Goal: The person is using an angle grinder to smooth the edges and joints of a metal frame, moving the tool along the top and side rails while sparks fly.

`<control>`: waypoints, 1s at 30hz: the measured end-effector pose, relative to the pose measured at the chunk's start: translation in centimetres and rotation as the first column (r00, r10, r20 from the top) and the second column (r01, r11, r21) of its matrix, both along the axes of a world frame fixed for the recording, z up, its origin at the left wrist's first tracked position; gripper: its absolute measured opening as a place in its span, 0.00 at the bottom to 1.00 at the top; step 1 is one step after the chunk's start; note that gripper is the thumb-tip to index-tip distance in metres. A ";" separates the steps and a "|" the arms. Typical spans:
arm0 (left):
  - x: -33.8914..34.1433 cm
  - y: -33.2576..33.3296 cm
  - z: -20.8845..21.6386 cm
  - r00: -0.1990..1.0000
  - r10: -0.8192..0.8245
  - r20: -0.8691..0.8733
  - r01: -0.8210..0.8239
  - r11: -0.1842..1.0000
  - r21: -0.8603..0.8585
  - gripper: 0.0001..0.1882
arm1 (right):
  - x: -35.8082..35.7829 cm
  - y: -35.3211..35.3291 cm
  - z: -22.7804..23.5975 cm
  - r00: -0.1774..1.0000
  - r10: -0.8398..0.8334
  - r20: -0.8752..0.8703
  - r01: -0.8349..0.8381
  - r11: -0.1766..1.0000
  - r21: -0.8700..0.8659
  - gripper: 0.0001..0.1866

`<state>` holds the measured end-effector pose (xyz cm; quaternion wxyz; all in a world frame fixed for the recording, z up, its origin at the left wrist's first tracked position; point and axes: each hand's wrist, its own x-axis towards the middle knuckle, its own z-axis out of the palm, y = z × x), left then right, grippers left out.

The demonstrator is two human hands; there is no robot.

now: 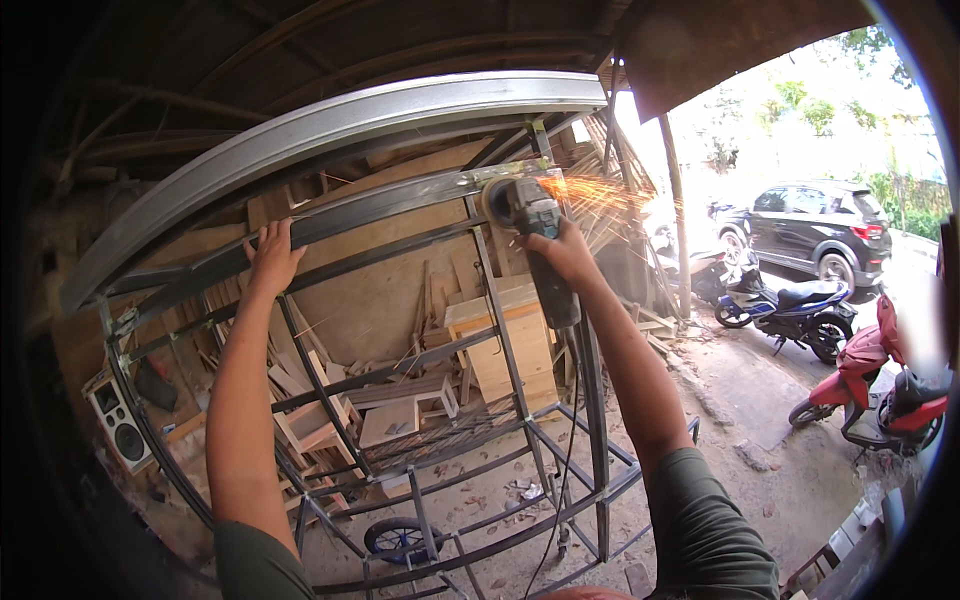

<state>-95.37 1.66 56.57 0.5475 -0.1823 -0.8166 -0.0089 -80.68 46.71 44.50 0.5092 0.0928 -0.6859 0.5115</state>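
My right hand (562,252) grips an angle grinder (548,262) with a dark body and a cord hanging down. Its disc (497,203) meets the upper rail of a metal frame (400,205), near the right corner. Orange sparks (600,190) spray off to the right. My left hand (274,258) lies on the same rail farther left, fingers spread against it. Whatever sits under the palm is hidden. Above the rail runs a wide silver channel (400,105). Dark upright bars and crossbars of the frame reach down to the ground.
Behind the frame are a wooden cabinet (505,345), stacked boards and a speaker (122,425). The grinder's cord (568,460) trails down among the lower bars. A small wheel (400,540) lies below. To the right stand a red scooter (870,380), a blue motorbike (790,300) and a black car (810,230).
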 end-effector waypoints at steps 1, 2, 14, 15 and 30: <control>0.4 0.4 0.0 0.999 0.016 0.028 -0.017 1.000 0.008 0.29 | 0.0 0.8 0.0 1.000 -0.010 -0.004 0.010 1.000 -0.015 0.29; 0.7 0.8 0.0 0.998 0.033 0.057 -0.034 0.999 0.015 0.29 | -0.1 1.6 0.0 1.000 -0.015 0.014 0.016 0.999 -0.031 0.29; -0.9 0.1 -0.1 0.999 0.042 0.011 -0.042 0.999 -0.003 0.30 | -1.3 -0.9 -0.2 0.999 -0.035 -0.037 0.038 0.997 0.073 0.31; -0.4 0.1 -0.2 0.999 0.047 0.017 -0.047 0.999 -0.001 0.30 | -1.2 -0.7 0.0 0.999 -0.014 -0.046 0.016 0.999 0.042 0.31; -1.2 0.4 0.1 0.998 0.050 0.029 -0.050 0.999 0.002 0.30 | -0.7 -1.6 0.8 1.000 -0.012 0.009 0.012 0.999 0.043 0.35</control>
